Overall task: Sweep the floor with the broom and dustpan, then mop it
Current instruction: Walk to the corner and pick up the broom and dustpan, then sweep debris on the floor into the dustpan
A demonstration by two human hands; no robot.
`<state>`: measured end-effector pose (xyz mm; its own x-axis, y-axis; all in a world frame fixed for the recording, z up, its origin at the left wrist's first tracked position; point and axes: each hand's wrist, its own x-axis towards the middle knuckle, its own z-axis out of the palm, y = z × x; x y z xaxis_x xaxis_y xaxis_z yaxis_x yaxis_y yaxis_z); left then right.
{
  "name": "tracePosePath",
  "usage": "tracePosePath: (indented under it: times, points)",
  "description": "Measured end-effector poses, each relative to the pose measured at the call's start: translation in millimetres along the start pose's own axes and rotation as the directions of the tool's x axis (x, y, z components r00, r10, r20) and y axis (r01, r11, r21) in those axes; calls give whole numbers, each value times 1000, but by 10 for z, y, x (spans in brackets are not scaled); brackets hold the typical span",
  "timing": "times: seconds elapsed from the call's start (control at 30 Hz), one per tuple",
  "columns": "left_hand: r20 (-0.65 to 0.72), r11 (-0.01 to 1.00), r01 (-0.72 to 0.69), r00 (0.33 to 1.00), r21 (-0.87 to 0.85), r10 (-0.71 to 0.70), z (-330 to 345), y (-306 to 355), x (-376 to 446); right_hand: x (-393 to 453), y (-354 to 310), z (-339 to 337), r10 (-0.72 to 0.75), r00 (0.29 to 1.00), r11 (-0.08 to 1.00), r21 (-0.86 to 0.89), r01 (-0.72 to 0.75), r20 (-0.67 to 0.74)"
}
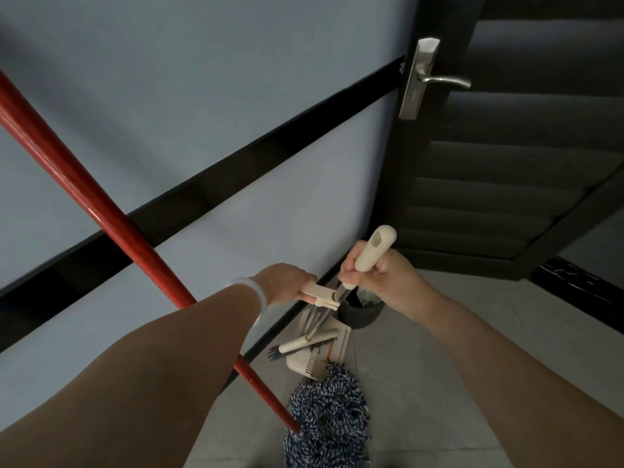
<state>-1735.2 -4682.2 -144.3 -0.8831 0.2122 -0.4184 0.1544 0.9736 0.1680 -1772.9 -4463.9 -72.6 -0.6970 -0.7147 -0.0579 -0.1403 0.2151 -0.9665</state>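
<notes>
Both hands are on the broom-and-dustpan set right in the corner. The right hand (pixel 385 278) has its fingers (pixel 349 265) wrapped around the cream grip of the broom handle (pixel 374 248), which runs down as a metal shaft to the broom head (pixel 309 342) on the floor. Just left of those fingers, the left hand (pixel 287 282) pinches the cream clip (pixel 319 295) of the dustpan handle, right where it touches the shaft. Below, the cream dustpan (pixel 305 364) sits upright on the grey tiled floor (pixel 422 383).

The risk, as I read it: the clip looks snapped onto the shaft, so a hard pull could free it with a jerk and swing the broom into the small dark bin (pixel 363 312), which stands just beyond the fingers and looks easy to tip.

Then there's the mop. Its red handle (pixel 84 197) leans across the left forearm, against the blue wall (pixel 202 79), with the blue-and-white string mop head (pixel 327 413) on the floor just nearer than the dustpan. Any sideways move of that arm could send the pole sliding down the wall.

Room is tight here: wall and black skirting close on the left, the dark louvred door (pixel 506 163) with its steel lever handle (pixel 439 81) beyond the right hand. The open tiles lie to the right and back toward the person, so that looks the safest way out.
</notes>
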Motion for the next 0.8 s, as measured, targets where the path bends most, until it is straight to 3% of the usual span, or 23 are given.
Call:
tracePosePath:
  times: [0.07, 0.2, 0.3, 0.47, 0.8]
  points:
    - [15, 1000, 5, 1000, -16, -5, -60, 33, -20, -86, -52, -66, 4, 1000, 1000, -4, -4, -31]
    - [40, 988, 140, 990, -68, -137, 13, -373, -323, -347, -190, -587, 49, 966, 992, 125, -18, -253]
    - [6, 987, 152, 988, -46, -152, 105, -400, -369, -468, -142, -739, 93, 970, 992, 99, -72, -225]
    - [5, 1000, 24, 1000, 14, -24, -163, -83, -283, -675, -16, -865, 170, 937, 985, 39, -166, -304]
    - [1, 953, -252, 967, 168, 255, -486, 762, -288, -1503, -248, -1038, 199, 842, 977, 40, -207, -502]
